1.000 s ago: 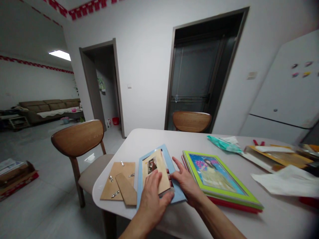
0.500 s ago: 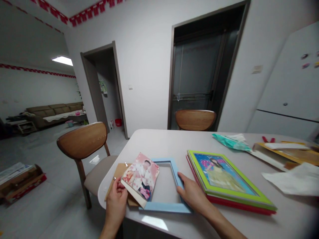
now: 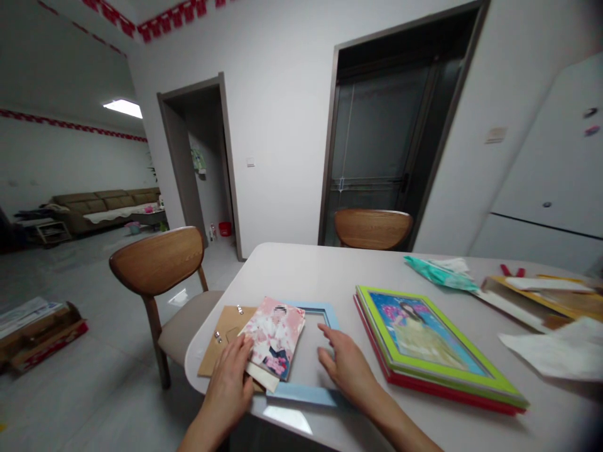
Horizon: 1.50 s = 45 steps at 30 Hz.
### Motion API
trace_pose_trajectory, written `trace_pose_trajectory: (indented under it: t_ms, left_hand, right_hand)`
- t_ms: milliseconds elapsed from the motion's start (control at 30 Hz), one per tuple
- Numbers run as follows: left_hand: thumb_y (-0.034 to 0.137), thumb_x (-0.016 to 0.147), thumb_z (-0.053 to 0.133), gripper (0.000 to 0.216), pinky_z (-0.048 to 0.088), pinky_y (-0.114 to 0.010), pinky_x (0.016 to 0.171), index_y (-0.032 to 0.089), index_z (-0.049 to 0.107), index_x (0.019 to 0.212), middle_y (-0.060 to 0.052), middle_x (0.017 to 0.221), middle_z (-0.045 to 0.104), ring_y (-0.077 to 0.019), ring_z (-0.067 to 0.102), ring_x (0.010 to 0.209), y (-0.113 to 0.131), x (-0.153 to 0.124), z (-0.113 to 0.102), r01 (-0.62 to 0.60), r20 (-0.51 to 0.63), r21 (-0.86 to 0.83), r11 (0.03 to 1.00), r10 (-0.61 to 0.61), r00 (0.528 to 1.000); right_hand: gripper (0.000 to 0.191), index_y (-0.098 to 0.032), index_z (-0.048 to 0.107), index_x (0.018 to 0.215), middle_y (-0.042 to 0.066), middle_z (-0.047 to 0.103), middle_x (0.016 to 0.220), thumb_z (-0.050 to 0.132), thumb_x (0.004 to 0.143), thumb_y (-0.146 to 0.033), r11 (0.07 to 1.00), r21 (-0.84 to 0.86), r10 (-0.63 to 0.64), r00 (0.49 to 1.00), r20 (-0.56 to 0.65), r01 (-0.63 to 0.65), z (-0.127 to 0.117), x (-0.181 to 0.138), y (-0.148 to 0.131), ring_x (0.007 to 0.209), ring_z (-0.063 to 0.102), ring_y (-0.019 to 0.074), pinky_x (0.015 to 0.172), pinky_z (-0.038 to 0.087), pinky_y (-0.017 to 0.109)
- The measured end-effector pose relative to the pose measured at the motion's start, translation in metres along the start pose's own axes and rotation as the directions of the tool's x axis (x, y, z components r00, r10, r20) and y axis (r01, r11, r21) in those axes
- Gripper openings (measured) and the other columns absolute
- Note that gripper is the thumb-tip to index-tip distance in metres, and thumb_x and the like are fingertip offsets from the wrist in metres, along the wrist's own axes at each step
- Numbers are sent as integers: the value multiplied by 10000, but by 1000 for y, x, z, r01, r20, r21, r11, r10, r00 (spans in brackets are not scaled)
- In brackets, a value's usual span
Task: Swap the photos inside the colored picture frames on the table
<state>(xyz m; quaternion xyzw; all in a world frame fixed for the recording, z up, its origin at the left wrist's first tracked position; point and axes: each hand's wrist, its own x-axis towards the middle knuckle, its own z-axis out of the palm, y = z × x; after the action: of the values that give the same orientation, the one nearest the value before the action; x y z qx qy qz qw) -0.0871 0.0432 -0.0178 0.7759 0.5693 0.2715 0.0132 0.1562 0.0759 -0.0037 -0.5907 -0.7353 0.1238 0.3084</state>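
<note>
The left hand is now lying flat on the photo's edge, no longer pinching it; the right hand is spreading over the blue frame, contact unclear. The frame is looking emptied. A board is lying beneath the left hand, a green-framed picture resting on the table beside the right, a chair standing beyond.

Shows pale blue on the frame, pink blossom patterning on the photo. Runs to plain tan on the backing board.
</note>
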Motion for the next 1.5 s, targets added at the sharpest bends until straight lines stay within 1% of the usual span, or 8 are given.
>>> trace_pose_trajectory:
  t_ms: [167,467,700,933,1067,1200,1333,1500]
  left_hand:
    - [76,634,435,494,252,-466,971,176,500,1113,-101,1223,468,-245,371,1157,18,12,1,-15,134,6,1000,14,991]
    - [61,649,392,445,355,-367,910,178,550,1048,-69,1086,585,-218,508,1024,26,39,-13,162,-114,-397,904,-223,968]
    - [341,804,341,339,480,-323,710,125,548,964,-79,842,663,-219,607,830,32,35,-24,264,-148,-724,638,-517,843]
    - [350,699,524,344,487,-304,684,112,514,947,-97,885,653,-216,608,821,64,24,9,277,33,-871,406,-513,858]
    - [326,689,507,334,477,-260,580,135,425,951,-54,782,642,-168,616,680,69,29,12,307,117,-878,366,-460,880]
    - [248,664,507,249,414,-214,454,147,442,882,46,533,541,-121,545,475,68,32,19,356,153,-808,469,-417,896]
    - [202,653,508,321,439,-265,610,157,470,969,-22,765,577,-150,558,666,67,26,20,343,110,-698,628,-379,919]
    - [177,624,525,332,359,-348,861,171,528,956,-67,975,564,-211,497,943,73,20,17,262,99,-604,753,-256,962]
  right_hand:
    - [455,-130,488,1115,44,639,740,461,666,-202,846,511,139,988,65,-153,35,19,-30,589,577,149,608,452,281]
    - [343,-164,528,1044,56,613,961,455,717,-239,700,710,-13,995,-95,77,20,22,-79,796,576,147,743,452,273]
    - [358,-115,555,923,86,623,817,425,728,-386,595,711,242,927,286,-375,25,11,-41,650,592,157,542,459,265]
    - [356,-145,396,1052,107,605,973,291,759,-319,299,914,335,927,170,-276,0,13,-33,783,595,175,590,467,255]
    - [381,-116,413,1044,101,633,887,319,699,-248,336,874,326,914,242,-351,-17,14,-30,733,604,197,575,464,269]
    - [465,-93,391,1111,95,647,824,313,667,-208,451,800,328,907,264,-395,-21,16,-18,671,608,199,537,453,268]
    - [469,-79,424,1108,97,648,803,286,669,-167,750,569,335,936,110,-336,-18,28,4,657,607,180,540,445,244]
    - [405,-81,522,1008,90,652,758,299,676,-144,852,413,306,946,102,-320,-8,42,19,628,602,167,523,432,224]
